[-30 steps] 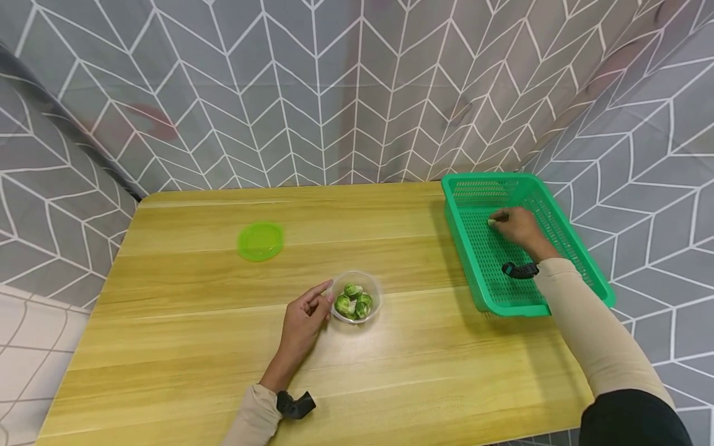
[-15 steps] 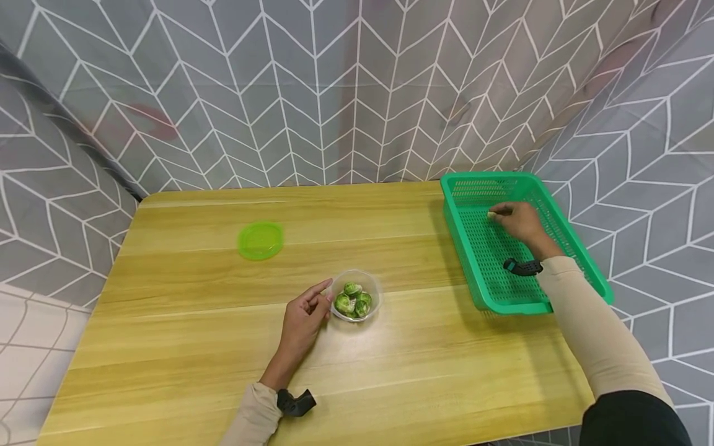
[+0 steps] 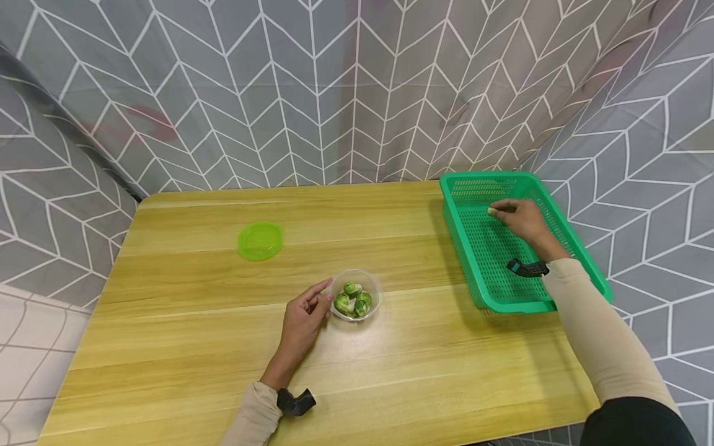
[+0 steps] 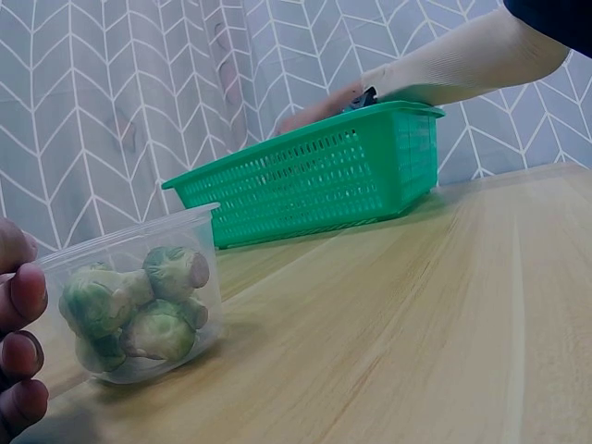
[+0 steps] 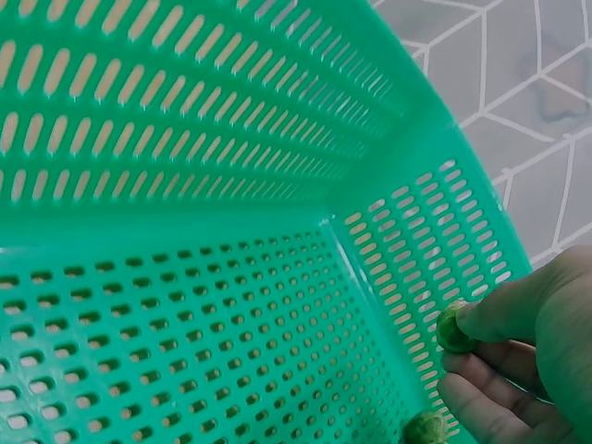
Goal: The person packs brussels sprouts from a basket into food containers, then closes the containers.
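Note:
In the head view my left hand [image 3: 302, 323] rests beside a small clear plastic tub [image 3: 372, 310], its thumb and index finger touching the left rim. Several Brussels sprouts [image 4: 159, 330] lie in the tub, seen through its wall in the left wrist view. My right hand [image 3: 524, 224] reaches inside a green plastic basket [image 3: 478, 285]. Between thumb and fingers it pinches one Brussels sprout [image 5: 456, 327], near the basket's slotted end wall. A second sprout [image 5: 425, 428] shows below that hand at the lower edge of the right wrist view.
A round, light green lid [image 3: 260, 241] lies flat on the wooden table [image 3: 184, 347], behind and left of the tub. The basket stands at the table's right end. Patterned grey curtains [image 3: 312, 93] hang behind the table and along its sides.
My right hand has shifted slightly up and to the right within the basket, still pinching the sprout. The left hand and the tub have stayed in place.

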Available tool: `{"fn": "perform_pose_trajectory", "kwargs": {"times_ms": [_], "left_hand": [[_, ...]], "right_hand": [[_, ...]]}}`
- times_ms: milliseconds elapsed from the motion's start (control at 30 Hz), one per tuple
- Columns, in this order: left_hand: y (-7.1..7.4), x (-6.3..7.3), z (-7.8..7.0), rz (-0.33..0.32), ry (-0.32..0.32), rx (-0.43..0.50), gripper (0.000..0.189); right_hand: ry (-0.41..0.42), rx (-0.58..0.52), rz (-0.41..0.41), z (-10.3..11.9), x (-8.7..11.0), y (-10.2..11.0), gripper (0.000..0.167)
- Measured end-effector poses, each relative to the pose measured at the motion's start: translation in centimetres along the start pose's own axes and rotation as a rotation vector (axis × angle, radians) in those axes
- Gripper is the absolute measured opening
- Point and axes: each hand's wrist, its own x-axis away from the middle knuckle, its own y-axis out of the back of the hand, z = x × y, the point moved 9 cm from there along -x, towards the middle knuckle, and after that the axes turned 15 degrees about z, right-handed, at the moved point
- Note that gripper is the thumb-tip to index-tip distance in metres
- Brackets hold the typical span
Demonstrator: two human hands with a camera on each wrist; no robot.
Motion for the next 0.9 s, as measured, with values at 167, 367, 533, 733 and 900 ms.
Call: {"fn": "perform_pose_trajectory", "kwargs": {"times_ms": [167,367,533,733,900], "left_hand": [[0.0,0.0,-0.1,-0.006,0.002,-0.007,0.034],[0.0,0.0,-0.1,-0.009,0.01,-0.021,0.033],[0.0,0.0,0.0,-0.009,0.008,-0.02,0.033],[0.0,0.0,0.0,-0.005,0.004,-0.016,0.034],[0.0,0.0,0.0,0.0,0.006,-0.02,0.034]], "right_hand": [[-0.008,-0.023,-0.008,0.3,0.3,0.2,0.05],[0.007,-0.042,-0.041,1.4,1.0,0.7,0.052],[0.037,-0.059,-0.047,3.0,1.6,0.5,0.053],[0.057,-0.112,-0.024,5.2,2.3,-0.2,0.051],[0.082,-0.115,0.0,7.1,2.8,-0.8,0.05]]}}
